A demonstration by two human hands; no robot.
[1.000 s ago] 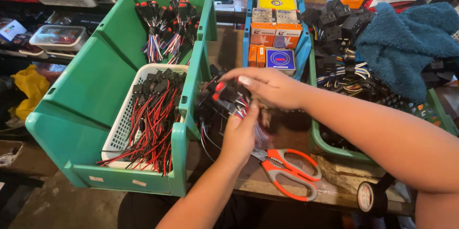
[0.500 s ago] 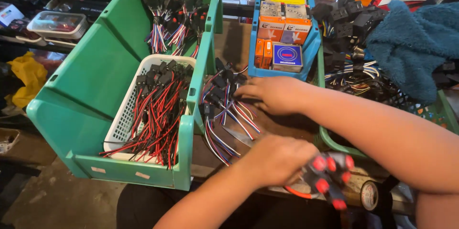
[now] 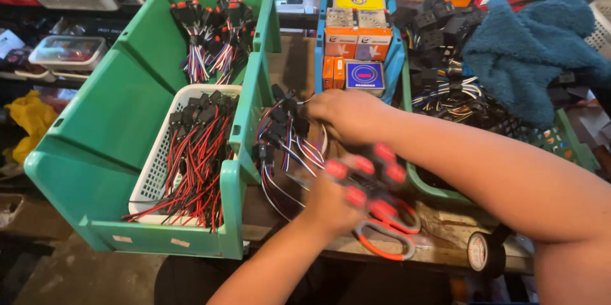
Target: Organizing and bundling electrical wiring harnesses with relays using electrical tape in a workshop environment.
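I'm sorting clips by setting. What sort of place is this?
Probably a small electrical or auto-parts workshop or stockroom. A green bin holds a white basket of red-and-black wired connectors, small boxed parts fill a blue tray, and orange-handled scissors lie on the worn bench.

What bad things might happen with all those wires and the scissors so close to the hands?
The left hand grips a bunch of red-button switches right above the orange scissors, so it might bump the blades. The right hand rests on loose wired connectors that may tangle or get dragged off the table edge. The tape roll sits near that edge and might roll off.
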